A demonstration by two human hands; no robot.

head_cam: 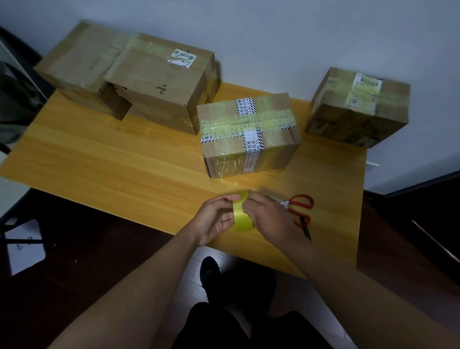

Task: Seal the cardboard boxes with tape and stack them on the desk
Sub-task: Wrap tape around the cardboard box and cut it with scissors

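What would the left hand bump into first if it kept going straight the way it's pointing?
Probably the right hand: the left hand points rightward at it across the yellow tape roll both grip. Beyond lie the red scissors. Depth is uncertain.
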